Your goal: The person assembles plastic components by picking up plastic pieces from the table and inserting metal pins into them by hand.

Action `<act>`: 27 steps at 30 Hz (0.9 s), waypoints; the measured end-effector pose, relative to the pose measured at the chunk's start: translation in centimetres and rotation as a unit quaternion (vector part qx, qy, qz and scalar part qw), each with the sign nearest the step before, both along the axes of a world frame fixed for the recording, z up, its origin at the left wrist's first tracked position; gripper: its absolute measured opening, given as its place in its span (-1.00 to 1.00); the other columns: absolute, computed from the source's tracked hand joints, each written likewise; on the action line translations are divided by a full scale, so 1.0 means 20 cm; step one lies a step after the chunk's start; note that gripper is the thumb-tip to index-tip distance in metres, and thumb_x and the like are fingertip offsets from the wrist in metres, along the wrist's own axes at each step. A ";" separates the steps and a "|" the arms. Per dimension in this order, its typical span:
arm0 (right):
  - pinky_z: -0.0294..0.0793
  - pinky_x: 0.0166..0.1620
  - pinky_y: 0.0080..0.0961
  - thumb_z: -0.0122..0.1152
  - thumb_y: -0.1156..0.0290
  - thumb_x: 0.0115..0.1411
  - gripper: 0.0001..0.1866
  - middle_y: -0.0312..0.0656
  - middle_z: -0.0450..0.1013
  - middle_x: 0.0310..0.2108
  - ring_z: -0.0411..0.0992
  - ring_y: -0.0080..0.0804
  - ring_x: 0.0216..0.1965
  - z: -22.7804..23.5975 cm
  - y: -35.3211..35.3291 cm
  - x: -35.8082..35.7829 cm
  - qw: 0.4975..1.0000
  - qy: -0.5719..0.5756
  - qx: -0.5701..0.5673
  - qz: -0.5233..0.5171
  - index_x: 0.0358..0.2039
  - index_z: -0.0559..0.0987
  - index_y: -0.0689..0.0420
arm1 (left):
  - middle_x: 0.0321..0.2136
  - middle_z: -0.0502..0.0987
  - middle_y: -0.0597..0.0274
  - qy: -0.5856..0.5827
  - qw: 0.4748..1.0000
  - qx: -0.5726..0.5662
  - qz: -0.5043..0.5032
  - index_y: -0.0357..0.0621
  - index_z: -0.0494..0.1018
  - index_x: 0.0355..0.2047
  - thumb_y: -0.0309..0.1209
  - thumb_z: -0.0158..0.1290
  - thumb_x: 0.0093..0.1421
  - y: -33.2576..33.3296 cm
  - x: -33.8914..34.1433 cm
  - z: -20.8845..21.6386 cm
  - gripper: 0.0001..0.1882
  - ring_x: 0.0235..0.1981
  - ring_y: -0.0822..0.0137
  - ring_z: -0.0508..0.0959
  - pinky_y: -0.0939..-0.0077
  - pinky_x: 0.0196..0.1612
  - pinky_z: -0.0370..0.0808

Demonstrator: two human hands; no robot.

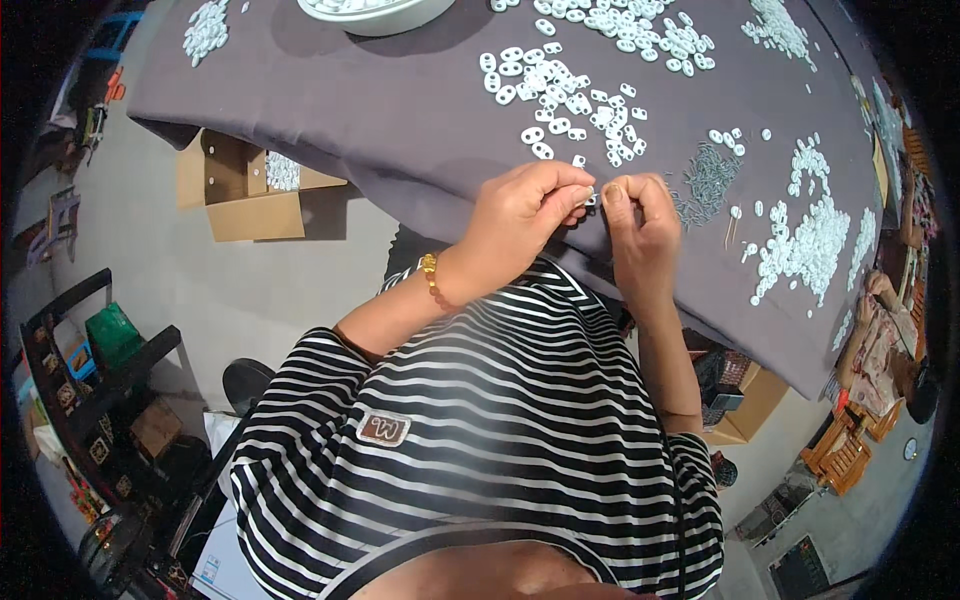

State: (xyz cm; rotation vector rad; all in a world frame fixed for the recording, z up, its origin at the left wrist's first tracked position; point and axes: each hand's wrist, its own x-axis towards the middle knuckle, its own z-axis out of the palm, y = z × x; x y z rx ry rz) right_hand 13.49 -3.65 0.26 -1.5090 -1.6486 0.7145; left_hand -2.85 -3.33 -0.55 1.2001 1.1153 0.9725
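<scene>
Close together at the near edge of the cloth-covered table, my two hands are both pinched. Thumb and fingertips of my left hand (pixel 525 215) grip a small white plastic piece (pixel 591 200), mostly covered by the fingers. My right hand (pixel 642 230) is closed just beside it, its fingertips almost touching the piece; what they hold is too small to make out. Beyond the hands lie scattered white oval plastic pieces with two holes (pixel 560 85). To the right of my right hand is a heap of small dark grey pins or screws (pixel 708 180).
A white bowl (pixel 375 20) of white pieces stands at the far edge. More small white parts (pixel 810 250) are heaped at the right, beside thin metal prongs (pixel 732 228). On the floor at left sits an open cardboard box (pixel 255 215); another box (pixel 750 405) is under the table.
</scene>
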 end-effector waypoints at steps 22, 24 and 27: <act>0.28 -0.30 -0.68 0.11 0.44 0.30 -0.84 -0.35 0.37 -0.43 0.27 -0.65 -0.41 0.01 -0.02 -0.03 0.997 0.056 -0.054 -0.022 -0.39 0.50 0.25 | -0.36 0.59 0.27 -0.095 0.992 -0.082 -0.006 -0.35 0.51 -0.13 -0.48 0.05 0.30 0.00 -0.01 -0.02 -0.80 -0.35 0.53 0.58 0.65 -0.25 0.55; 0.28 -0.30 -0.68 0.11 0.45 0.29 -0.85 -0.34 0.37 -0.43 0.28 -0.64 -0.41 0.01 -0.02 -0.01 0.997 0.058 -0.049 -0.019 -0.39 0.50 0.26 | -0.37 0.60 0.28 -0.079 0.994 -0.074 -0.007 -0.34 0.52 -0.14 -0.48 0.05 0.29 0.01 0.00 -0.01 -0.80 -0.36 0.54 0.58 0.65 -0.26 0.55; 0.30 -0.30 -0.64 0.13 0.47 0.27 -0.87 -0.29 0.39 -0.43 0.30 -0.59 -0.41 0.00 -0.01 -0.01 0.998 0.041 -0.039 -0.013 -0.40 0.50 0.26 | -0.38 0.60 0.29 -0.032 0.999 -0.039 -0.005 -0.33 0.54 -0.16 -0.48 0.06 0.29 0.01 0.00 0.00 -0.81 -0.37 0.54 0.58 0.64 -0.27 0.55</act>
